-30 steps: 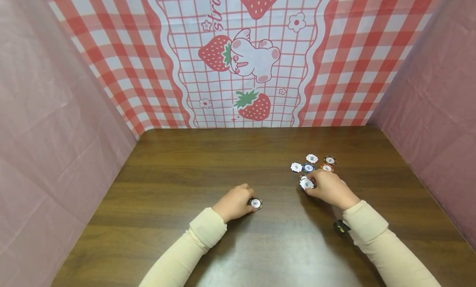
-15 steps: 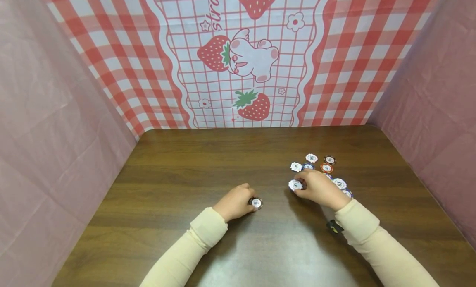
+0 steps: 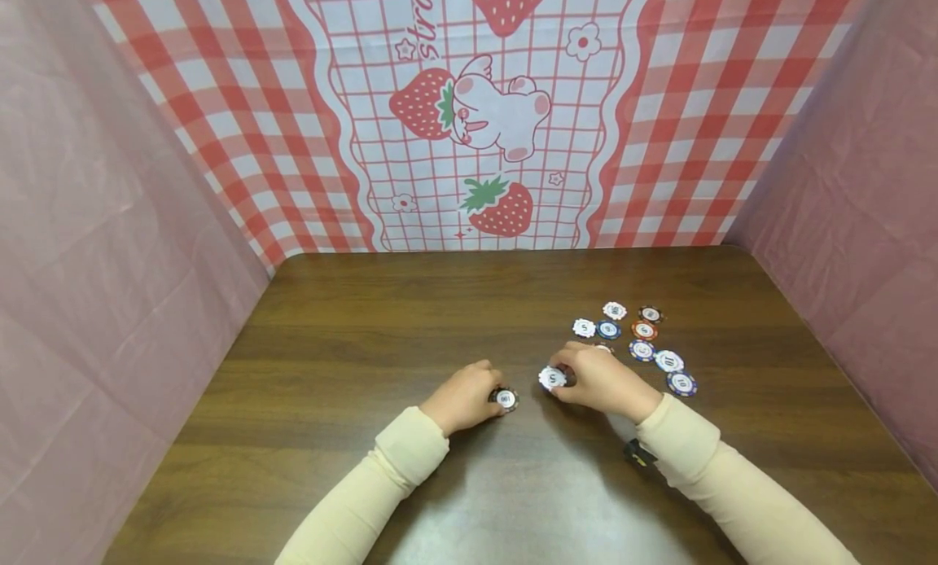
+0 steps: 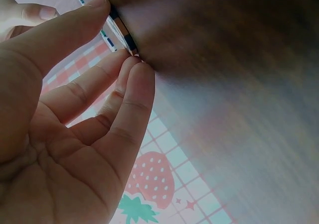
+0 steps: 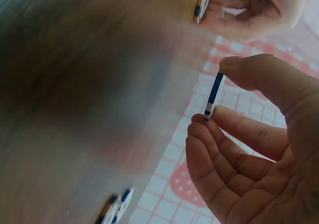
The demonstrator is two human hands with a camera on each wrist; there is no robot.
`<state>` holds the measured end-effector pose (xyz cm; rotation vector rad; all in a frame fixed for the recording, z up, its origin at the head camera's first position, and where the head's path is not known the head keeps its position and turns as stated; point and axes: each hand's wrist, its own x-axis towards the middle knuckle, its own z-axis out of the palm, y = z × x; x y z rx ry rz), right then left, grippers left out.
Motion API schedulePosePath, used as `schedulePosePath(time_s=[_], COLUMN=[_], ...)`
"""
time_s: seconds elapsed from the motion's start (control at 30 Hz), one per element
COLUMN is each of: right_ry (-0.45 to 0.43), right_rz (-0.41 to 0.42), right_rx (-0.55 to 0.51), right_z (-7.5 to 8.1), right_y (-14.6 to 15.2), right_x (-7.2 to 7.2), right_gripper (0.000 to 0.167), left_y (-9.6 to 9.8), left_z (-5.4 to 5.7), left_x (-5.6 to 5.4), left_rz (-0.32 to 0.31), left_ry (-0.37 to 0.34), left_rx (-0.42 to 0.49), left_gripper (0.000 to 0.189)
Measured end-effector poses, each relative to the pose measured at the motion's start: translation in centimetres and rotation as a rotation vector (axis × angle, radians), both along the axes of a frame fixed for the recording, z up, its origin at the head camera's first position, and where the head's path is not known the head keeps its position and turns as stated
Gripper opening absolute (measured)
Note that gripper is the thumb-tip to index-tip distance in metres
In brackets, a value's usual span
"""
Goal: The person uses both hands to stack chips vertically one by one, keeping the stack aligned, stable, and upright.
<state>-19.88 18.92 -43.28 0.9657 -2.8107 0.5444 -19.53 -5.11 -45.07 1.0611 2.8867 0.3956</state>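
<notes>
Midway between the left and right edges of the brown wood-grain tabletop [image 3: 440, 304], the left hand [image 3: 460, 400] holds a round black-and-orange chip [image 3: 507, 399] with a white centre marked 100, its grip pinching the rim between thumb and fingertips. Near it, on the side toward the right edge, the right hand [image 3: 610, 379] has its grip closed on a round white chip with a blue-and-white rim [image 3: 553, 378], marked 5, thumb on 1 side and fingertips on the other. Whether this chip touches the tabletop, I cannot tell.

Beyond the right hand, toward the far right corner, lie 8 loose flat chips [image 3: 644, 330] in white, blue, orange and black; 3 of them, including a white chip marked 10 [image 3: 669, 361], form a slanting row toward the right edge. Another flat chip [image 3: 604, 348] shows partly behind the right hand. Red-and-white checked cloth [image 3: 689, 142] hangs beyond the far edge.
</notes>
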Motion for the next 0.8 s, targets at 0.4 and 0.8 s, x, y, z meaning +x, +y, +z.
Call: schedulePosePath(time_s=[0.4,0.8], right_ry=[-0.043,-0.025], right_rz=[0.088,0.150], right_rx=[0.027,0.040], right_z=[-0.3,-0.8], right_y=[-2.6,-4.2], right_x=[0.4,0.6], right_gripper=[0.024,0.020], left_y=[0.0,0.1], left_z=[0.1,0.1], left_x=[-0.1,0.0], left_rz=[0.008,0.004], left_ry=[-0.015,-0.010], left_rx=[0.013,0.014], left_gripper=[0.024,0.028])
